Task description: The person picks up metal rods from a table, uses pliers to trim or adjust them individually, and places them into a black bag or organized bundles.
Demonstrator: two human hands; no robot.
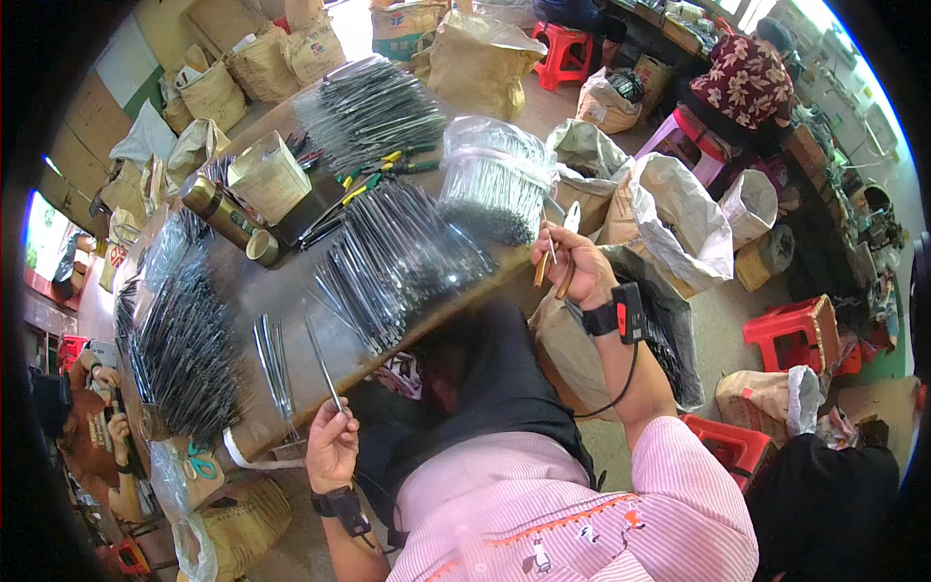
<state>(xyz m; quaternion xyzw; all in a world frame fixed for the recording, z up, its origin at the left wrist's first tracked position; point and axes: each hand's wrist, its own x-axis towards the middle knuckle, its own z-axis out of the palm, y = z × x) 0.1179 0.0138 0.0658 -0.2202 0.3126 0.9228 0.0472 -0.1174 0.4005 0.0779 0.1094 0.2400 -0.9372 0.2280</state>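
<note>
My left hand (333, 446) is closed at the near table edge, pinching the lower end of a slender metal rod (321, 357) that slants up and away over the tabletop. A few similar rods (274, 364) lie just left of it. Out past the table's right corner, my right hand (579, 269) closes around a small hand tool with two orange-brown handles (541, 271); the fingers partly hide it, so its exact kind is unclear. Between the hands, a wide row of dark metal rods (393, 257) covers the table, its near ends close to the edge.
More rods are heaped at the left (189, 339) and the far side (373, 107). A plastic-wrapped bundle (497, 175), several pliers (373, 175), a flask (218, 209) and a cup (262, 246) stand or lie about. Open sacks (669, 218) and red stools (790, 330) crowd the right; other people sit nearby.
</note>
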